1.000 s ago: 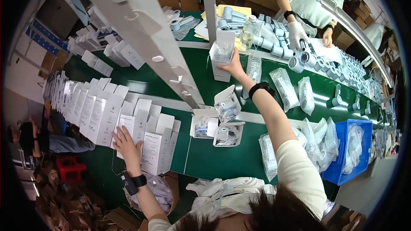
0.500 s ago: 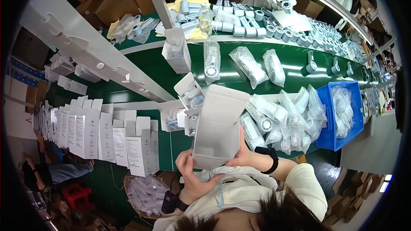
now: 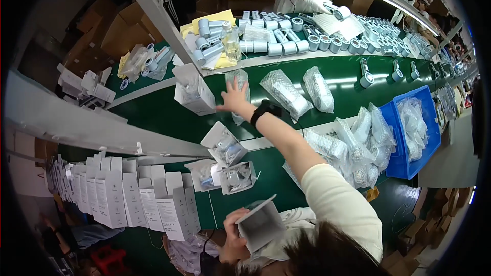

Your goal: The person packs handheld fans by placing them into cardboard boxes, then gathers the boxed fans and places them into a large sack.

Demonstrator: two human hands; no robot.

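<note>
Hands, box and wrapped package, seen from above. The left hand point(image 3: 233, 237) is closed around the side of an open white box point(image 3: 262, 226), which sits directly to the right of its fingers, tilted, its grey interior showing and one flap raised. The right hand point(image 3: 235, 98) is stretched far forward of the left, its fingers spread wide; beneath it lies a bubble-wrapped package point(image 3: 237, 73), partly covered by the palm and fingers. Whether the fingertips touch the wrapping cannot be told.

Just left of the right hand stands an upright white carton point(image 3: 195, 94) with a clear bag in its mouth. To the right of the same hand, on the same green strip point(image 3: 158, 122), lie a larger wrapped package point(image 3: 286, 94) and a slimmer wrapped package point(image 3: 318, 89). Between the two hands, three open filled boxes point(image 3: 238, 179) are clustered close together on the green tabletop point(image 3: 222, 207). A row of white cartons point(image 3: 110, 194) extends to the left of the left hand. Well to the right of both hands, a heap of wrapped items point(image 3: 353, 148) adjoins a blue bin point(image 3: 432, 122). Beyond the right hand, a co-worker's gloved hand point(image 3: 317, 3) holds a grey-blue device point(image 3: 341, 13).
</note>
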